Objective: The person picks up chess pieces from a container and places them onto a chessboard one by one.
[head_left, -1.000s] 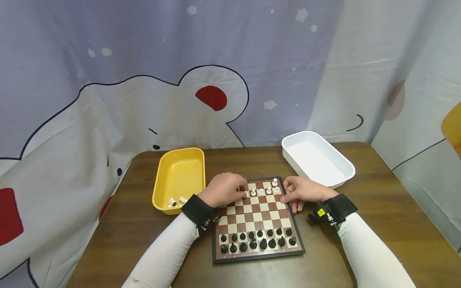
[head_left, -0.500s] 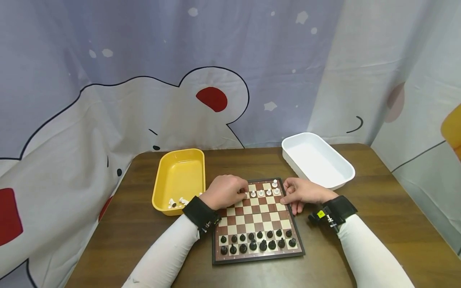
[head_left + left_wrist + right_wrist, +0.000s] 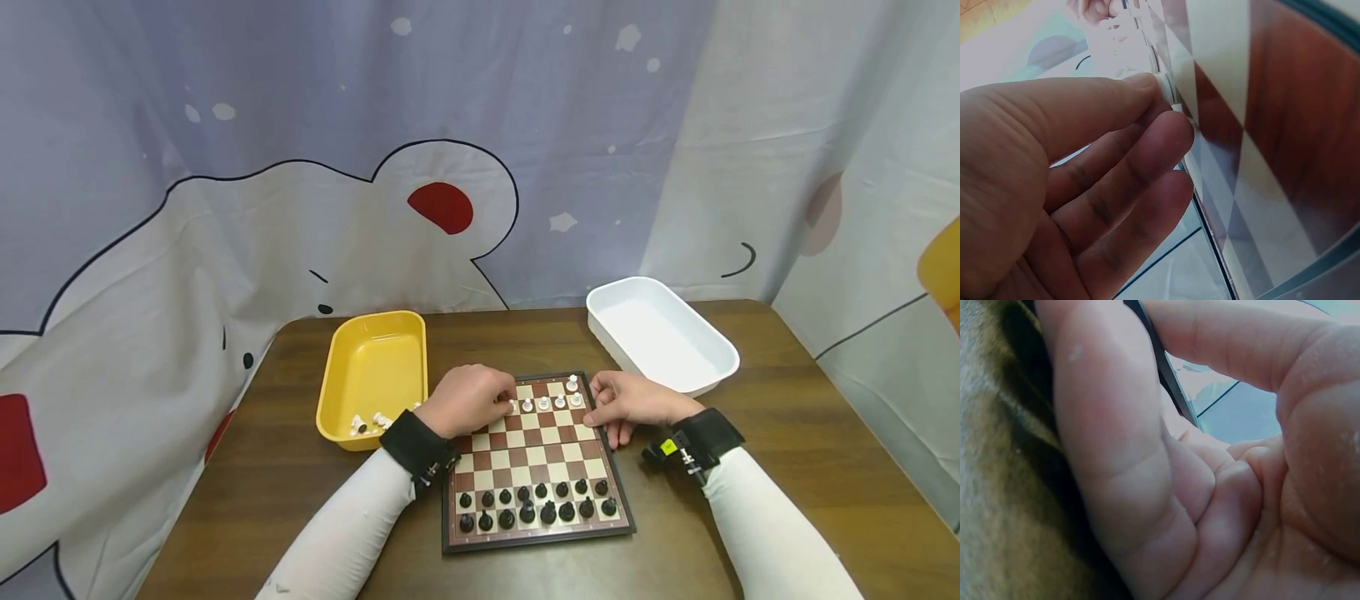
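A chessboard lies on the table between both hands. Near its far left part, the left hand pinches a white chess pawn between thumb and forefinger, close against the board's surface. To the right of that pawn, several white pawns stand in a row, with one white piece behind them in the far right corner. The right hand grips the board's right edge, thumb on top and fingers along the side. Two rows of black chess pieces fill the near side.
At the left stands a yellow tray with several white chess pieces in its near end. A white tray sits at the back right, just behind the right hand. Beyond the wooden table hangs a patterned curtain.
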Demonstrator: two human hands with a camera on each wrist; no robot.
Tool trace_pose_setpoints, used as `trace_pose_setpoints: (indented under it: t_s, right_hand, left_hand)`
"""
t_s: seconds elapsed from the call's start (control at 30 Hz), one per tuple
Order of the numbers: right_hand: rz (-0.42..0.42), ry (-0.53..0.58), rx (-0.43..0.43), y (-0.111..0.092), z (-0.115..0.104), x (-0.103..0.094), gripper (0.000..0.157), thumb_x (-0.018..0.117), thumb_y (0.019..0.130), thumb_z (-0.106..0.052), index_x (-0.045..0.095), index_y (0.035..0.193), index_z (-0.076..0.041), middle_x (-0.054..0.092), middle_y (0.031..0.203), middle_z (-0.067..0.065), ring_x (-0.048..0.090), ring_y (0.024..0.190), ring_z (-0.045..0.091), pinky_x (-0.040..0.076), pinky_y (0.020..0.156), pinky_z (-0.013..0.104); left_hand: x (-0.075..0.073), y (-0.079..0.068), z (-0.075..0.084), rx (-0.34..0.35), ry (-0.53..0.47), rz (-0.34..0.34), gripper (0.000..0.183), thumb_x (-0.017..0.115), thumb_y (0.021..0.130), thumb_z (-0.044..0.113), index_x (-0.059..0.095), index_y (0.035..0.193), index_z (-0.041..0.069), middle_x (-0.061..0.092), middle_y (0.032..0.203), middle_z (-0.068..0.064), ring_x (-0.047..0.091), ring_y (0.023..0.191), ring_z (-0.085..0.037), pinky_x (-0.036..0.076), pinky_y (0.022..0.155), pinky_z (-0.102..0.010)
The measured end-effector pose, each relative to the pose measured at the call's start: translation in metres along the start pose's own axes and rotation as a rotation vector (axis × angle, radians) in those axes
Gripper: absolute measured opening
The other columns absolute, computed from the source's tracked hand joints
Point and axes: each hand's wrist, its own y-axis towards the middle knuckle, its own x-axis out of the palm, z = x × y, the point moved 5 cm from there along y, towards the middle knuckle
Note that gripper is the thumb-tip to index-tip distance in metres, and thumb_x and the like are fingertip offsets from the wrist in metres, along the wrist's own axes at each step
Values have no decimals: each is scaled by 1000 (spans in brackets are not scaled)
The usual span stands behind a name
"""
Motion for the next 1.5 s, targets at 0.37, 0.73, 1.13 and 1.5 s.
trace_pose_setpoints:
  t_s: [0.37, 0.73, 1.13, 1.5]
  right_hand:
    - [-7, -4, 4, 2, 0, 2, 47, 84, 99, -15, 47, 121, 6, 72, 82, 17, 73, 56, 21, 58, 50, 30]
    - [-8, -6, 14, 3, 1, 2, 47, 85, 99, -19, 49, 120, 5, 75, 83, 18, 75, 59, 24, 59, 52, 32]
    - [2, -21, 23, 2, 2, 2, 47, 85, 100, -20, 51, 122, 5, 76, 84, 19, 75, 59, 24, 60, 52, 32]
    - [0, -29, 4, 0, 0, 1, 48, 84, 99, -17, 47, 121, 6, 73, 80, 17, 74, 57, 22, 61, 52, 33]
  left_hand:
    - [0, -2, -2, -2, -16, 0, 5, 84, 101, 19, 83, 105, 18, 79, 93, 7, 65, 75, -7, 55, 69, -31]
    - [-1, -3, -1, -8, -28, 1, 5, 84, 100, 20, 82, 104, 18, 79, 93, 7, 65, 75, -8, 56, 70, -32]
    - [-26, -8, -3, -32, -32, 39, 5, 85, 100, 19, 83, 103, 16, 78, 88, 6, 61, 70, -6, 53, 65, -29]
    - [-65, -17, -25, -120, -55, 138, 10, 83, 102, 25, 84, 107, 16, 75, 88, 6, 62, 74, -10, 55, 68, -29]
